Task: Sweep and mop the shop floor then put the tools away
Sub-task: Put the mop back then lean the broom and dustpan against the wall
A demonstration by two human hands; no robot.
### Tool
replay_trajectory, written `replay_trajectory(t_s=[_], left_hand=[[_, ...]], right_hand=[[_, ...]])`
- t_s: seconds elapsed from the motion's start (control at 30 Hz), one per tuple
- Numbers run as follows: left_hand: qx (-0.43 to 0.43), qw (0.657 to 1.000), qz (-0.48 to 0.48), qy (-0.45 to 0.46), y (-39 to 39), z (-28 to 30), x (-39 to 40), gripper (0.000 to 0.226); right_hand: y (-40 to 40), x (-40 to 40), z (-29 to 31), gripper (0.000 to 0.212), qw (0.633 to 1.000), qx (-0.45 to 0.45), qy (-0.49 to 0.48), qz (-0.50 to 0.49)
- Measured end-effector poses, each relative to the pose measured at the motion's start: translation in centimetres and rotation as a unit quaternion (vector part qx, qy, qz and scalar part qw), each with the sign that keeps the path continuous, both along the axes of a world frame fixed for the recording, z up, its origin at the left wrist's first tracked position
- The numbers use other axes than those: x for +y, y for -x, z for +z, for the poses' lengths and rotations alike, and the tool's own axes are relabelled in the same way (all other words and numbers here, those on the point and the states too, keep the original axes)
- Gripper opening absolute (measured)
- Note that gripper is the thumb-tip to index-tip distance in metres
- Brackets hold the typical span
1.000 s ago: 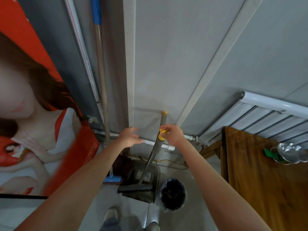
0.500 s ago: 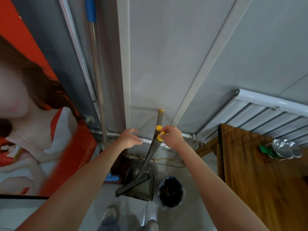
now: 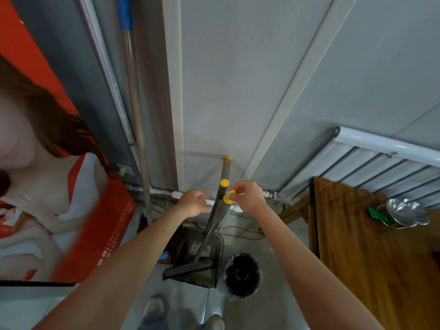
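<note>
- Landmark = dustpan (image 3: 202, 260), dark grey, on the floor against the wall, opening toward me.
- Grey handles (image 3: 220, 206) w/ yellow caps rise out of the dustpan, leaning toward the wall; at least two shafts side by side, can't tell exactly how they join.
- A long dark brush head (image 3: 188, 269) lies across the dustpan's near edge.
- R hand (image 3: 250, 196) up at the handle tops, above the dustpan: thumb + fingertips pinch a yellow cap (image 3: 231, 193).
- L hand (image 3: 194, 202) just left of the handles, fingers loosely curled, palm down; I see nothing in it. Whether it touches the shaft, can't tell.
- Mop (image 3: 137, 125): long pole w/ blue grip, stands upright against the wall, left of the dustpan; its foot sits just beside the dustpan's left side, partly hidden by my L forearm.
- Black bin (image 3: 242, 275) just right of the dustpan, on the floor.
- Wood table (image 3: 371, 258) farther right of the dustpan, metal bowl (image 3: 406, 211) on it; white radiator (image 3: 371, 158) behind.
- Red poster (image 3: 47, 163) well left of the dustpan.
</note>
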State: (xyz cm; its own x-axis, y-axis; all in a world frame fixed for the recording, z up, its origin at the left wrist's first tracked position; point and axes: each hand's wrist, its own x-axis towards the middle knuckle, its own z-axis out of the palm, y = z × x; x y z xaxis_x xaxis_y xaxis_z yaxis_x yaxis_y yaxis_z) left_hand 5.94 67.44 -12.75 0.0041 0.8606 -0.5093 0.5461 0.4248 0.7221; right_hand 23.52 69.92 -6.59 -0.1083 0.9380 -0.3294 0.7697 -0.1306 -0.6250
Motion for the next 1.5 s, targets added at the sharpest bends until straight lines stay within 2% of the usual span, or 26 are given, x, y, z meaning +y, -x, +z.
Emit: replay_trajectory(t_s=[0.17,0.27,0.4,0.5,0.67,0.73,0.93,1.07,1.5], left_hand=[[0.007,1.0,0.003,0.012,1.2,-1.0,-0.2,0.045],[0.009,1.0,0.01,0.016,2.2,-1.5,-0.5,0.045],[0.012,0.999,0.024,0.023,3.8,-1.5,-0.8,0.043],[0.014,0.999,0.033,0.03,4.6,-1.4,-0.9,0.042],[0.01,0.999,0.036,0.018,4.5,-1.4,-1.0,0.041],[0.007,0.999,0.03,0.011,4.3,-1.4,-1.2,0.039],[-0.009,0.998,0.059,-0.015,4.4,-2.0,-1.8,0.036],[-0.014,0.997,0.07,-0.026,4.5,-2.1,-2.1,0.036],[-0.026,0.999,0.015,0.021,0.7,-4.7,-2.1,0.056]], right_hand=[[-0.1,0.3,-0.4,0.014,1.0,0.014,-0.001,-0.011],[0.0,0.3,-0.7,0.004,0.999,0.043,0.01,-0.021],[-0.2,0.3,-0.2,0.024,0.998,0.054,0.034,-0.012],[-0.7,0.7,0.6,0.019,0.997,0.063,0.051,-0.006],[-0.5,0.3,0.4,0.023,0.995,0.073,0.07,-0.02],[0.1,-0.3,-0.1,0.021,0.994,0.073,0.075,-0.032],[2.4,-1.0,-1.0,0.004,0.996,0.062,0.008,-0.069],[3.4,-1.2,-1.1,0.023,0.998,0.04,0.005,-0.054],[2.4,0.7,-0.2,0.019,0.999,-0.003,-0.007,0.032]])
